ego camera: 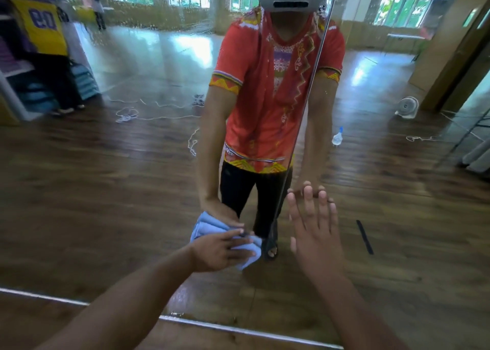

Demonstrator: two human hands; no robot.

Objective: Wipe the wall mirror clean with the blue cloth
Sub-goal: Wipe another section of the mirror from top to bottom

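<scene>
A large wall mirror (132,177) fills the view, its upper part speckled with water droplets. A vertical seam (299,127) splits it into two panels. My left hand (220,251) presses the folded blue cloth (245,254) flat against the glass low on the left panel, fingers stretched over it. To the right of the seam, my right hand (313,233) lies flat on the right panel with straight fingers, holding nothing. My reflection in an orange shirt stands behind both hands.
The mirror's bottom edge (238,328) meets the wooden floor near my feet. Reflected in the glass are a spray bottle (338,136), a white fan (407,107), white cords on the floor and a person standing at the left. A black mark (365,237) shows on the right panel.
</scene>
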